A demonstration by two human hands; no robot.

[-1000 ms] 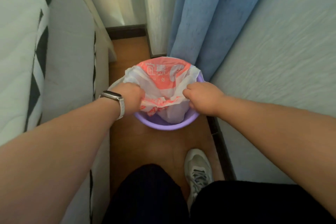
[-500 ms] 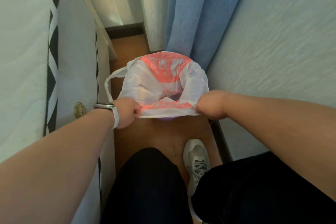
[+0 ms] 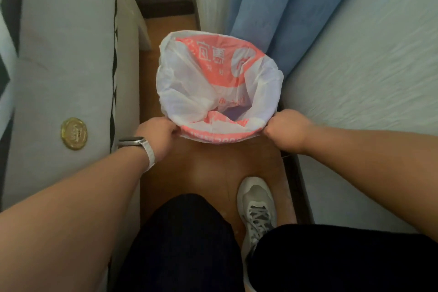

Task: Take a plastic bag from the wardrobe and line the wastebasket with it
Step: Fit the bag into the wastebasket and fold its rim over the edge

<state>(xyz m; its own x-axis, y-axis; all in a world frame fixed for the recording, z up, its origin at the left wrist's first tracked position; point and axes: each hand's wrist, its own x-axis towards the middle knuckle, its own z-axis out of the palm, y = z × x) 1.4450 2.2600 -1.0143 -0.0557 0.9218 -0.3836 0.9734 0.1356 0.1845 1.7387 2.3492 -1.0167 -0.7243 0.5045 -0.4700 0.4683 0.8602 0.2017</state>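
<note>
Now crinkly, round-mouthed plastic bag (image 3: 220,83) between left hand (image 3: 157,136) and right hand (image 3: 288,130)

1. Bag (image 3: 189,92): thin plastic film, crinkled, faintly glossy.
2. Floor (image 3: 208,168): wood, smooth, satin sheen.
3. Curtain (image 3: 272,7): cloth, matt.
4. Wall (image 3: 367,66): rough-textured, matt.
5. Disc (image 3: 73,133): gold-coloured, metallic look, shiny.
6. Shoe (image 3: 256,197): mesh cloth, matt.

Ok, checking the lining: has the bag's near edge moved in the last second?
Yes. The left hand and right hand pulled the near edge of the plastic bag toward the person, over the wastebasket's near rim, which showed bare purple before.
</note>
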